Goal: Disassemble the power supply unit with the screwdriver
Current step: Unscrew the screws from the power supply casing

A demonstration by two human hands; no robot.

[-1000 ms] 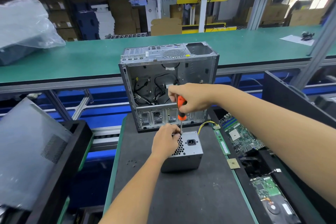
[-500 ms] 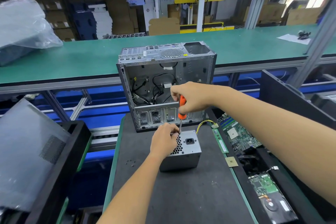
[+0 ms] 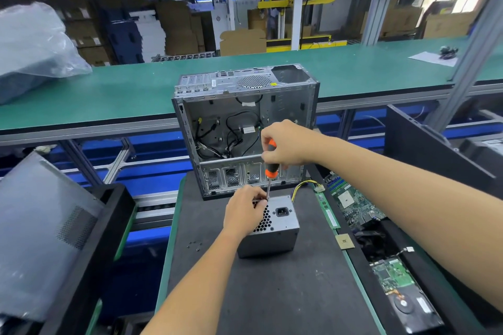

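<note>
Now, at the desk [image 3: 272, 294]: the power supply unit [image 3: 275, 228] sits on the dark mat, just in front of the stripped computer case [image 3: 245, 128], socket face up and toward the camera, its yellow-and-black cable bundle [image 3: 304, 187] trailing off the far right corner.

Right hand [image 3: 285, 145] is clenched round the orange-and-black screwdriver [image 3: 270, 160], handle held near upright, shaft running down to the far left edge of the unit's top face. Tip itself is hidden behind the other hand's fingers; whether it sits in a screw head cannot be told.

Left hand [image 3: 243, 211] rests on the unit's vented top, fingers curled at the far edge right beside the shaft, seemingly pinching or steadying at the tip. What they hold, if anything, is too small to see.

Judged step: working a casing screw at that corner.

Risks from here:
- Tip slips off the screw under downward push, because the left fingers sit touching the shaft; they would take the jab.
- Unit skates on the mat if the left hand eases its press.
- A freed screw rolls away; a few loose screws [image 3: 194, 245] already lie scattered near the mat's left edge.
- Tilted shaft strips the head.
</note>
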